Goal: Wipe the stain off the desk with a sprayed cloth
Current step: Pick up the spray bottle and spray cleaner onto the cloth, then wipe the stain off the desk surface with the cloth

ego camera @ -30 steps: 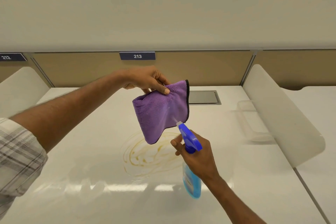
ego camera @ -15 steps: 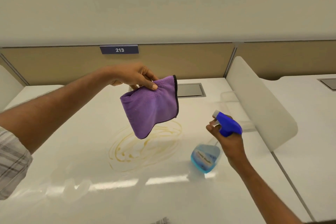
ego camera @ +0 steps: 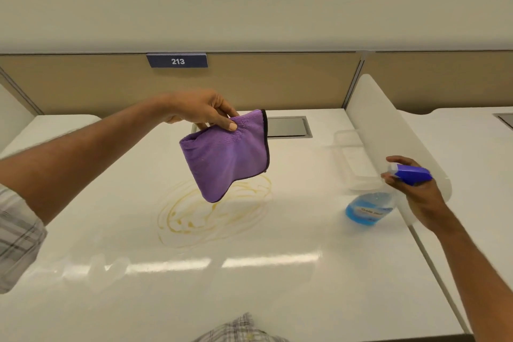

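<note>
A: Fabric first, nearest the camera: a scrap of grey-and-white plaid shirt cloth (ego camera: 241, 330) at the bottom edge, and a matching plaid sleeve (ego camera: 16, 241) on the left forearm.

B: And the glossy white counter (ego camera: 249, 286)?

A: It runs from that edge back to the tan partition panel (ego camera: 277, 83). Two bright strips of ceiling light reflect across its near part. Beyond them lies the yellowish-brown swirled stain (ego camera: 194, 216), a set of looping rings on the surface.

B: Where is the folded purple microfibre cloth with black edging (ego camera: 227, 155)?

A: In the air above the far part of the stain, its lower corner hanging over the rings, not touching the counter. The left hand (ego camera: 202, 111) pinches its top edge, thumb in front, the other fingers behind.

B: The right hand (ego camera: 416, 189)?

A: Off to the right, well apart from the cloth. It is wrapped around the neck of a clear plastic spray bottle of blue liquid (ego camera: 369, 208), fingers curled at the blue trigger head (ego camera: 410, 173). The bottle tilts, its base toward the camera; whether it touches the counter I cannot tell.

B: Farther back?

A: A white curved divider panel (ego camera: 388, 130) stands at the counter's right side, right behind that hand. A grey metal cable hatch (ego camera: 288, 126) sits flush in the counter behind the cloth. On the partition is a dark blue number plate reading 213 (ego camera: 177, 60).
</note>
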Demonstrator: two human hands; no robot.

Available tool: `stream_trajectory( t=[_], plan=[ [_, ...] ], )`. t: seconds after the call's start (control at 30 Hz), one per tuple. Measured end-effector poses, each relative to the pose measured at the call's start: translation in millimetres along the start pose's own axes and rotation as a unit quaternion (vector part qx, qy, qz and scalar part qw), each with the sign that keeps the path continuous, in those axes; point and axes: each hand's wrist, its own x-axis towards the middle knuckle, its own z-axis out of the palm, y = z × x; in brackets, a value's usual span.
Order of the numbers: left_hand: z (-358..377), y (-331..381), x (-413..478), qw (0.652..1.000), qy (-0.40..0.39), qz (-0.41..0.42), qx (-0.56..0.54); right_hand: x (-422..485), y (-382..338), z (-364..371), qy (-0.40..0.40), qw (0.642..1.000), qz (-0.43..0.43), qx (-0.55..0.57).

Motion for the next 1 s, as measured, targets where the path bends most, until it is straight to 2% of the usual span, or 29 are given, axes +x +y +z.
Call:
stream_trajectory(
  t=[0.2,0.33,0.53,0.67,0.77,0.83,0.93,1.0],
  plan=[
    [7.8,1.6,4.7,1.000,-0.009,-0.014,-0.005,11.4,13.8,-21.9,-0.019,1.000,0.014,-0.011],
    [10.6,0.0,7.5,1.000,-0.016,-0.012,-0.018,7.6,-4.5,-17.2,-0.031,0.999,0.024,-0.001],
    [12.9,4.4,3.0,0.999,-0.043,0.004,-0.027,3.7,-79.5,-6.5,0.064,0.986,-0.092,0.122],
    [15.8,17.5,-4.6,0.995,-0.089,0.035,-0.025,4.8,-109.4,48.8,0.045,0.972,-0.167,0.160],
    [16.9,27.9,-13.3,0.989,-0.135,0.061,-0.024,-2.5,-103.1,128.8,-0.028,0.977,-0.113,0.178],
    [16.7,31.9,-19.1,0.986,-0.141,0.075,-0.036,-8.6,-104.4,177.7,-0.089,0.966,-0.012,0.241],
    [16.1,29.4,-25.3,0.985,-0.134,0.080,-0.073,-39.3,-107.9,228.0,-0.191,0.919,0.178,0.296],
    [16.6,21.1,-27.3,0.984,-0.122,0.075,-0.104,-65.6,-101.5,243.8,-0.169,0.907,0.250,0.294]
  ],
)
